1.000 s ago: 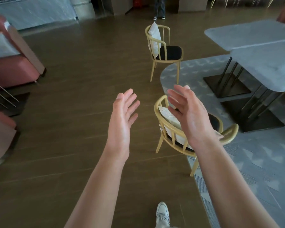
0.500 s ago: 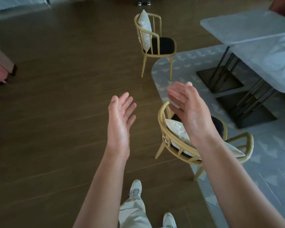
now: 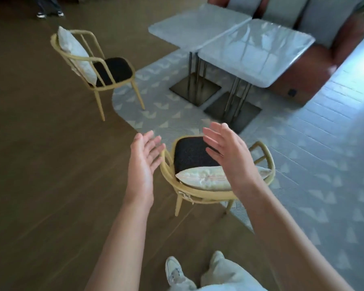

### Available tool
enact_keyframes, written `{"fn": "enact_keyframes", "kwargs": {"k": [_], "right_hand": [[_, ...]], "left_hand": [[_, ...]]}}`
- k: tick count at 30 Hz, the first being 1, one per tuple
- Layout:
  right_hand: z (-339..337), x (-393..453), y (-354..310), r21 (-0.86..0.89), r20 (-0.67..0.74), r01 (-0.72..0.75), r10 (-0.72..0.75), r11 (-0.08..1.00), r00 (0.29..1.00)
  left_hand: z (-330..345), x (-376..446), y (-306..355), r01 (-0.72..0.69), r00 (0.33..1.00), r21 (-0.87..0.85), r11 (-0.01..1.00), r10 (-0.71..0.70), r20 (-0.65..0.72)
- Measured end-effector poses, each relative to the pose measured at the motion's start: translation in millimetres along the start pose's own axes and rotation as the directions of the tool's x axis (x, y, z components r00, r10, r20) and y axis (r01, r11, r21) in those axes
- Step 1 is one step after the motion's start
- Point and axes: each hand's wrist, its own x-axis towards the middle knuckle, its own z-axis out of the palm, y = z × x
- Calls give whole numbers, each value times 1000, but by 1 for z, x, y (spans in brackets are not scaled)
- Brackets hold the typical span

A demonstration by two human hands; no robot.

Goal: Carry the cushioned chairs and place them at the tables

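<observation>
A yellow-framed chair (image 3: pixel 200 194) with a black seat and a pale back cushion stands just in front of me, facing the tables. My left hand (image 3: pixel 142 164) hovers open by its left armrest. My right hand (image 3: pixel 231 158) is open above the seat and cushion, hiding part of the right side. Neither hand touches the chair. A second matching chair (image 3: pixel 97 66) stands at the upper left, at the edge of the patterned floor. Two grey marble tables (image 3: pixel 254 51) stand side by side beyond the near chair.
A red-brown bench with grey back pads (image 3: pixel 315 66) runs behind the tables. Another person's feet (image 3: pixel 48 13) show at the top left. The floor is brown wood on the left and pale patterned tile (image 3: pixel 313 164) on the right. My shoes show at the bottom.
I have stepped closer and turned right, so the near chair now sits straight below my hands and both tables are in full view. Both hands stay open and apart.
</observation>
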Motion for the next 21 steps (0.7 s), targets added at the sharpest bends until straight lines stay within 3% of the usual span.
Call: {"fn": "enact_keyframes", "kwargs": {"k": [4, 11, 21], "right_hand": [[-21, 10, 9, 36, -106, -33, 37, 999, 994], [-61, 37, 53, 7, -209, -105, 104, 994, 972], [-130, 72, 148, -13, -398, -375, 339, 927, 853]], "left_hand": [[20, 23, -17, 60, 996, 57, 997, -63, 59], [33, 53, -70, 211, 975, 182, 960, -220, 28], [39, 91, -165, 449, 893, 390, 804, -390, -223]]}}
